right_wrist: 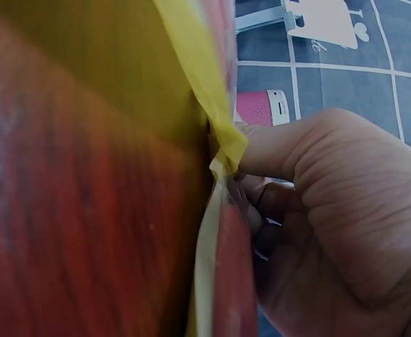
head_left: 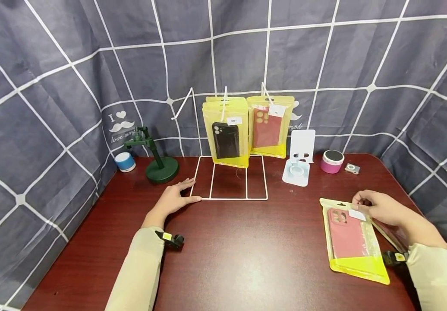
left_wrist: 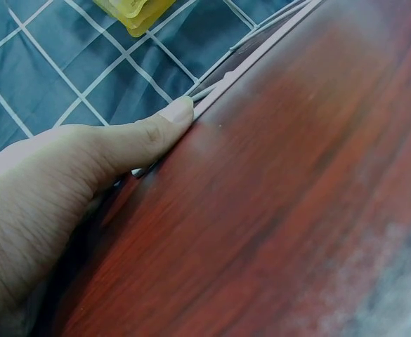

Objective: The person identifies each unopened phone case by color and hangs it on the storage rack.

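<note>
Partly hidden under the right hand [head_left: 379, 208], the top of a yellow packet [head_left: 353, 242] with a pink phone case lies on the tabletop [head_left: 239, 250]; its curled fingers pinch that edge. Left hand [head_left: 174, 198] rests open, thumb touching the white wire rack [head_left: 229, 177]; its fingertips blur

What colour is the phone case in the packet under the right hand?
Red, inside a clear packet with yellow edges, which the right hand grips; the head view shows it best.

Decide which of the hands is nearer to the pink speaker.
Right. The right hand pinches a packet just in front of the pink speaker; the left hand rests far across at the rack.
</note>
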`<state>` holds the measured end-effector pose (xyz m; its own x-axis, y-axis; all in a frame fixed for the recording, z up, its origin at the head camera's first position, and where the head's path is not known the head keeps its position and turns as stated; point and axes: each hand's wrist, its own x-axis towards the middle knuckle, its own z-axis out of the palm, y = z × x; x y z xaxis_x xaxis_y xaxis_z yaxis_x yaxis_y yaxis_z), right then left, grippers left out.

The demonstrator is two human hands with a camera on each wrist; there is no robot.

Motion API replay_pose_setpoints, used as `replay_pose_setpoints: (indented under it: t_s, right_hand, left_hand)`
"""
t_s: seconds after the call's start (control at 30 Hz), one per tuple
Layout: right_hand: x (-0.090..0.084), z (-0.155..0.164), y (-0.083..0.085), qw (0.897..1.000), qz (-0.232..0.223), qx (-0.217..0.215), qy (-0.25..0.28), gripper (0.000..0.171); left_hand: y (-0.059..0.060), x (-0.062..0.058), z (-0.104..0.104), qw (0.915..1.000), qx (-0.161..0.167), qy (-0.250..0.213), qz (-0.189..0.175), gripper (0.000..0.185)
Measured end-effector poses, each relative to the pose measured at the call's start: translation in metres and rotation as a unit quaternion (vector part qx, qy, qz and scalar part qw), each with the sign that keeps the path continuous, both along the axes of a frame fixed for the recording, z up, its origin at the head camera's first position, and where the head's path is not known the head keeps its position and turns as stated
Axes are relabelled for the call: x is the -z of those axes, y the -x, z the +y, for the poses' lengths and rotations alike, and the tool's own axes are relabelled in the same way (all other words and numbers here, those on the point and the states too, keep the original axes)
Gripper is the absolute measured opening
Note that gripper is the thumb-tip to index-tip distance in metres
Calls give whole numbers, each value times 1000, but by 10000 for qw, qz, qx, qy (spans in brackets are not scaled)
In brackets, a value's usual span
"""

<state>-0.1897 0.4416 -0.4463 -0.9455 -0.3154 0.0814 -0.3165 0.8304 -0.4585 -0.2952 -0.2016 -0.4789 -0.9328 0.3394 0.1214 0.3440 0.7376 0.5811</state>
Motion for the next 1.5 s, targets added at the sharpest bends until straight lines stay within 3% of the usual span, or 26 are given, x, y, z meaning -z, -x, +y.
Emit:
replay_pose_setpoints:
  t_s: [0.17, 0.27, 0.33, 0.47, 0.57, 0.67, 0.73, 0.87, 0.97, 1.07, 1.27, 1.5]
  right_hand:
    - [-1, -2, 0, 9991, 221, 257, 255, 5]
    - [-4, -3, 0, 9944, 47, 533, 915, 9]
    - [-7, -3, 1, 9845, -416, 578, 1602, 18]
    - [-12, 3, 0, 9506, -1427, 325, 2739, 26]
    - [-17, 8, -2, 9369, -1742, -181, 3026, 25]
    - [-21, 8, -2, 9306, -1855, -505, 3114, 27]
    - [-23, 6, -2, 9386, -1689, -425, 2978, 27]
    - [-27, -3, -2, 9675, -976, 273, 2316, 23]
    - [-30, -9, -2, 9765, -533, 647, 1985, 22]
    - [-36, -14, -5, 9737, -341, 839, 2092, 22]
    - [-56, -28, -13, 9566, -88, 1051, 2717, 19]
    - [-92, -67, -23, 9476, 891, 1186, 2831, 18]
  left_hand:
    - [-2, 2, -1, 10000, -35, -20, -34, 89]
    - [-2, 3, -1, 10000, -54, -18, -33, 89]
    - [-1, 3, -1, 10000, -54, -10, -41, 90]
    - [1, 2, -1, 10000, -39, 14, -68, 90]
    - [1, 0, -1, 10000, -10, 4, -73, 91]
    - [1, -1, -1, 10000, -16, 12, -75, 90]
    - [1, -1, -1, 10000, -29, 35, -74, 90]
    - [0, -1, -1, 10000, -39, 42, -76, 90]
    - [0, 0, 0, 10000, -14, 35, -81, 91]
    - [0, 0, 0, 10000, 16, 15, -69, 91]
    - [1, 2, 1, 10000, 37, 34, -36, 91]
    - [1, 2, -1, 10000, -9, 15, -50, 91]
